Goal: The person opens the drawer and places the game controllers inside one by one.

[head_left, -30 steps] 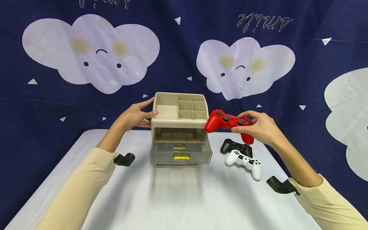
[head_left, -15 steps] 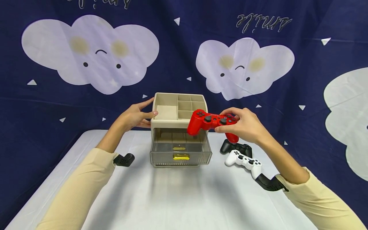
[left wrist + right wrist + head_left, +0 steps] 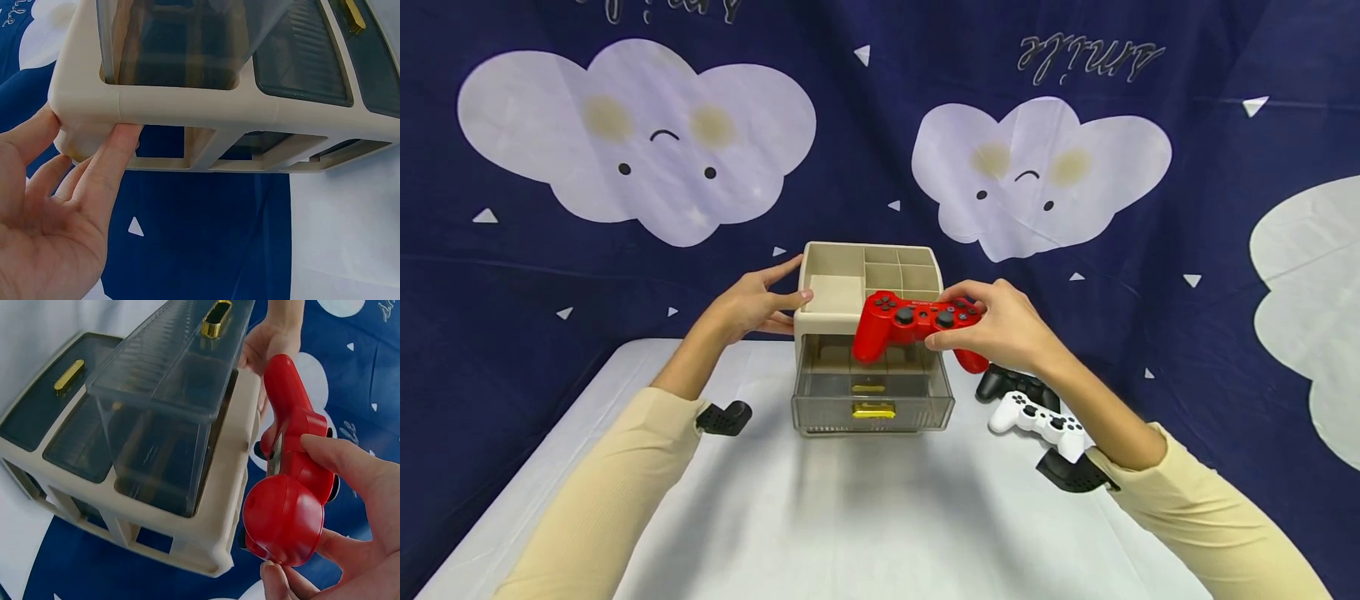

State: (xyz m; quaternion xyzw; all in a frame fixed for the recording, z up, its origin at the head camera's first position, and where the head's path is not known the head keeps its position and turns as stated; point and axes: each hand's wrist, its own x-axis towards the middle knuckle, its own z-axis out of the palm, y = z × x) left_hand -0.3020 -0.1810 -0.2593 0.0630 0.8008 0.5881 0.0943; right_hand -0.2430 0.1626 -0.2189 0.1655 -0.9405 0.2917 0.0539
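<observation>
My right hand (image 3: 1000, 325) pinches a red game controller (image 3: 895, 321) by its right half and holds it above the pulled-out top drawer (image 3: 872, 408) of a beige desk organizer (image 3: 870, 323). The right wrist view shows the red controller (image 3: 284, 512) end-on, between thumb and fingers and apart from the organizer. My left hand (image 3: 752, 304) rests against the organizer's left side, thumb at the upper rim. In the left wrist view that hand's fingers (image 3: 103, 172) touch the side frame, mostly straight. The drawer is smoky and see-through, with a gold handle (image 3: 873, 410).
Right of the organizer, a black controller (image 3: 1000, 383) and a white controller (image 3: 1033, 421) lie close together on the white tabletop (image 3: 850, 517). The right forearm passes over part of them. Small compartments (image 3: 882, 275) divide the organizer's top. A dark blue cloud-print curtain (image 3: 865, 150) hangs behind.
My right hand has carried the red controller leftward, from beside the organizer to over the pulled-out drawer. The left hand and the organizer have stayed in place.
</observation>
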